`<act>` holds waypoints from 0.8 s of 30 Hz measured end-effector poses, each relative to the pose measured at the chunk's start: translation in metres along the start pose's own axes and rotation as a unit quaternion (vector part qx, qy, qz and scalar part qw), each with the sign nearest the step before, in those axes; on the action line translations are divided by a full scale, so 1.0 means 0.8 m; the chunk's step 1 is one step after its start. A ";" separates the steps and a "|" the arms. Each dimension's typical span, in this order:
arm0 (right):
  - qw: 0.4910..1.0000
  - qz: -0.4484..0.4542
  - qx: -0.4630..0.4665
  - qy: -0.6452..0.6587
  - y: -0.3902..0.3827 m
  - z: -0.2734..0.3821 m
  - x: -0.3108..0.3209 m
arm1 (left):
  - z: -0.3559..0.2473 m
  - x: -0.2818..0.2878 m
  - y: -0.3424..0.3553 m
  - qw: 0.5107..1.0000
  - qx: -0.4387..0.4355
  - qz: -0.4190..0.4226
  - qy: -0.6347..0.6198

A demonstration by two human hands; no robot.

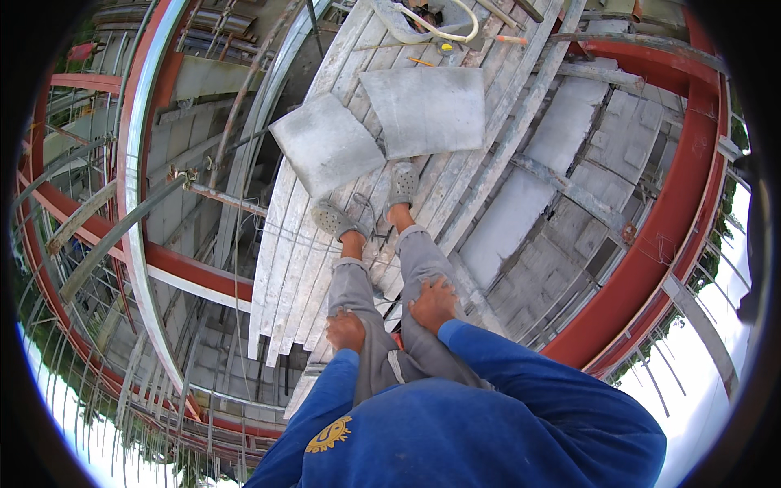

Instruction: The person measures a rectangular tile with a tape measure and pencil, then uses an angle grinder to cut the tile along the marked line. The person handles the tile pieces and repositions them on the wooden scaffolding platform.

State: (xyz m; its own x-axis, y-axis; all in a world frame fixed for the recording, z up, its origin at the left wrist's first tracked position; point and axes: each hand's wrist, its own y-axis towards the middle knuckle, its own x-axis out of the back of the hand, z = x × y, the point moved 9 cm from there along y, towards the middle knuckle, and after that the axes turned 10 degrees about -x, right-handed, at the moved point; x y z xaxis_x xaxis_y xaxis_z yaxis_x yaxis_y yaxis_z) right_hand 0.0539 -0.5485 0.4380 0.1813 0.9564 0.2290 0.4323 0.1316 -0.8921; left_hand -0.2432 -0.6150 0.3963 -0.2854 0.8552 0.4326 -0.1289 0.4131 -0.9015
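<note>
My right hand (434,305) lies on my right thigh just above the knee, its fingers spread over the grey trouser leg. On the other leg rests my left hand (346,331), laid across the thigh with nothing seen in it. Both forearms are in blue sleeves. Ahead of my feet are two flat grey boards: a left board (325,145), set at an angle, and a right board (427,112) close beside it. They lie on a deck of pale, worn planks (281,276). My feet wear grey clogs (402,184); a loop of wire or cord lies between them.
A cut-open container (399,24) with a pale hose-like loop stands at the deck's far end, near an orange pencil (421,62) and a small yellow item (446,47). Red steel beams (651,252) run on both sides. Beyond the deck's edges the ground lies well below.
</note>
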 end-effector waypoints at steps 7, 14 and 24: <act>1.000 -0.006 0.006 0.021 0.020 -0.007 -0.003 | 0.030 -0.023 0.024 0.994 0.052 0.061 -0.078; 0.968 -0.087 0.062 0.228 0.052 -0.082 0.050 | 0.043 0.091 0.429 0.948 -0.044 -0.103 -0.299; 0.979 -0.067 0.007 0.191 0.061 -0.087 0.048 | -0.025 0.134 0.742 0.763 -0.045 -0.185 -0.618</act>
State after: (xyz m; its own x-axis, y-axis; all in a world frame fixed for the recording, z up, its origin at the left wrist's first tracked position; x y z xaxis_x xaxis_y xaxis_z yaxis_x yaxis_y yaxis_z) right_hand 0.1435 -0.5238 0.4306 0.4418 0.7640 0.4703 0.4623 0.2554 -0.8492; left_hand -0.3318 -0.2718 -0.0921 -0.9295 -0.2508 0.2703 -0.3687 0.6215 -0.6912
